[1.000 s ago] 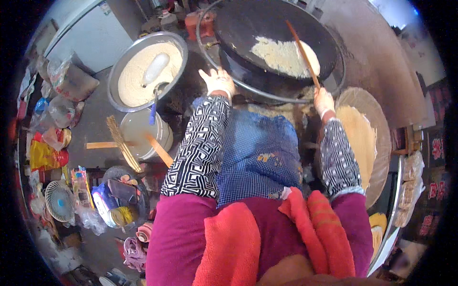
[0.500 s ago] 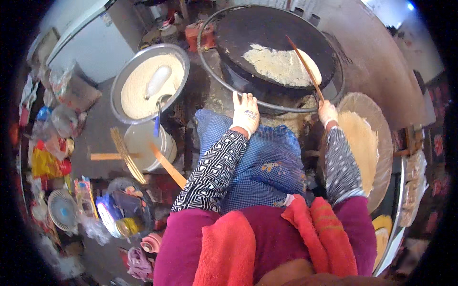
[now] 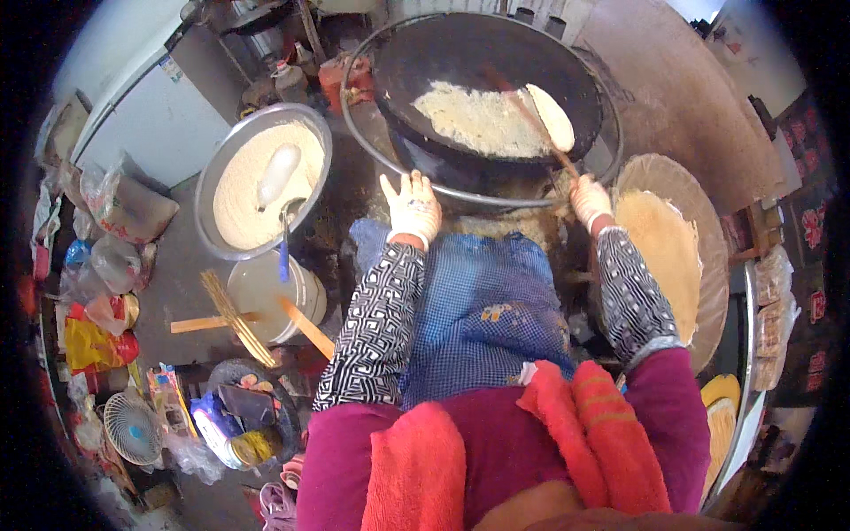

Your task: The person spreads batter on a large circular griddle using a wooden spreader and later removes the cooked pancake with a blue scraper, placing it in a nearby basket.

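A round black griddle (image 3: 443, 53) stands ahead, ringed by a grey metal hoop (image 3: 365, 146). Pale batter (image 3: 478, 122) covers part of its near right side in a thin, ragged-edged layer. A thicker smooth mound of batter (image 3: 552, 119) lies at the right of that layer. My right hand (image 3: 589, 202), in a whitish glove, is closed round the near end of a long thin wooden spreader (image 3: 529, 115). Its blade crosses the batter just left of the mound, and its far end is blurred. My left hand (image 3: 413, 211), also gloved, is open with fingers spread at the hoop's near edge.
A metal basin (image 3: 205, 199) of batter holds a white oblong scoop (image 3: 279, 175) and a blue-handled ladle (image 3: 283, 265). Below it stands a white bucket (image 3: 305, 296) with wooden sticks and a bundled whisk (image 3: 235, 314) across it. Flat tan pancakes (image 3: 660, 257) lie on a round tray at right.
The spreader has shifted left across the batter, and the mound now lies to its right. My left hand has slid left along the hoop, its fingers further apart. The whole view has shifted slightly.
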The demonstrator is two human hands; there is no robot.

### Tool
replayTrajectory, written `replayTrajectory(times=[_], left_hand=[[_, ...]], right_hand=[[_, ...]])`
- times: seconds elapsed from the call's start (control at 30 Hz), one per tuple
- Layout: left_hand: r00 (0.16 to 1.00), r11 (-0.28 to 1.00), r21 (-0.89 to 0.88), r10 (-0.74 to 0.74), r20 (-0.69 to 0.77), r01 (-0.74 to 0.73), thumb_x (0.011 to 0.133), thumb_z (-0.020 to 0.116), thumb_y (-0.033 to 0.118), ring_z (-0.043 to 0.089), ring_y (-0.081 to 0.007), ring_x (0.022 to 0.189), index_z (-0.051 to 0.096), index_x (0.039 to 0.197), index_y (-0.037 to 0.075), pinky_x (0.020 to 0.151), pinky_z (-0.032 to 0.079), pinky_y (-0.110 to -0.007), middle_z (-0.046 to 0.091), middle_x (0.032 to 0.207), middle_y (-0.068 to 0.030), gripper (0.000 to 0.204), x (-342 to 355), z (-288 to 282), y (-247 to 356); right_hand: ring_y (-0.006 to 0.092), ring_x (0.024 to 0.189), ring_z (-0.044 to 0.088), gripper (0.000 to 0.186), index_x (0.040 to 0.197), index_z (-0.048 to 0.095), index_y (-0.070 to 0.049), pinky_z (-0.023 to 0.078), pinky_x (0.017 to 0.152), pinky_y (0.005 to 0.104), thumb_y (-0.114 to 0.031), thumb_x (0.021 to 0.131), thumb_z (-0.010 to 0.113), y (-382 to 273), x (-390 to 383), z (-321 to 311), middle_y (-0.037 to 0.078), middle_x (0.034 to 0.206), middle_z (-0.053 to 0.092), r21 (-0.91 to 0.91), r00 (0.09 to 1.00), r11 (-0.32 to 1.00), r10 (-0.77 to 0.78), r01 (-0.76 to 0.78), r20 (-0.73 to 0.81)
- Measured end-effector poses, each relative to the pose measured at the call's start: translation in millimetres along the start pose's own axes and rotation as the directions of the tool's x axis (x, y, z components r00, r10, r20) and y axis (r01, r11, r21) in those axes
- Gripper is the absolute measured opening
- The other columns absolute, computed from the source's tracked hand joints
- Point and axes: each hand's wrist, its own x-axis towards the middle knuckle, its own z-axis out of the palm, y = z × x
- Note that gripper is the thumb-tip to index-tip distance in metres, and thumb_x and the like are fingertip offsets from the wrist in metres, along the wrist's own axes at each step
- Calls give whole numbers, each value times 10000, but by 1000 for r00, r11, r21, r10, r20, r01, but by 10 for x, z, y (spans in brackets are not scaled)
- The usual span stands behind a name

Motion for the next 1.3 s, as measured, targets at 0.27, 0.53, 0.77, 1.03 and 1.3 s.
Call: replayTrajectory(times=[0.27, 0.53, 0.77, 1.03, 1.3], left_hand=[[991, 993, -16, -115, 68, 116, 940, 429, 258, 375, -251, 1375, 456, 1400, 76, 1113, 67, -688, 411, 1494, -73, 495, 116, -46, -291], [991, 996, -10, -91, 101, 92, 847, 565, 422, 398, -256, 1332, 534, 1307, 41, 1092, 137, -690, 485, 1396, -123, 598, 199, -274, -190], [997, 997, -29, 77, -18, -77, 942, 414, 219, 311, -314, 1403, 383, 1447, 14, 1130, 59, -670, 368, 1514, -136, 546, -211, -102, 448], [996, 996, 59, 69, -59, -66, 892, 516, 369, 374, -282, 1378, 469, 1383, 24, 1119, 75, -678, 450, 1456, -132, 602, -65, -27, 108], [997, 997, -8, 70, -9, -70, 832, 612, 408, 432, -246, 1325, 538, 1314, 77, 1088, 145, -659, 514, 1401, -91, 590, 126, -143, -105]], right_hand=[[446, 825, 640, 336, 924, 583, -38, 500, 744, 538, -356, 963, 484, -373, -182, -89, 277, 830, 651, 6, 986, 987, -160, 160, 48], [462, 878, 628, 345, 945, 632, -35, 491, 779, 545, -344, 973, 481, -256, 57, -148, 273, 888, 659, 4, 996, 998, -63, 63, -55], [469, 881, 623, 341, 929, 618, -32, 491, 782, 548, -336, 974, 472, -54, 96, -123, 281, 900, 654, 23, 997, 999, 26, -24, -67], [424, 953, 641, 440, 995, 616, -7, 494, 839, 518, -394, 993, 406, 61, 34, -118, 266, 990, 665, 18, 991, 991, 131, -132, 35], [407, 846, 657, 347, 929, 669, 4, 510, 751, 487, -277, 953, 465, -10, -53, -306, 240, 865, 676, 240, 992, 962, 123, -129, 38]])
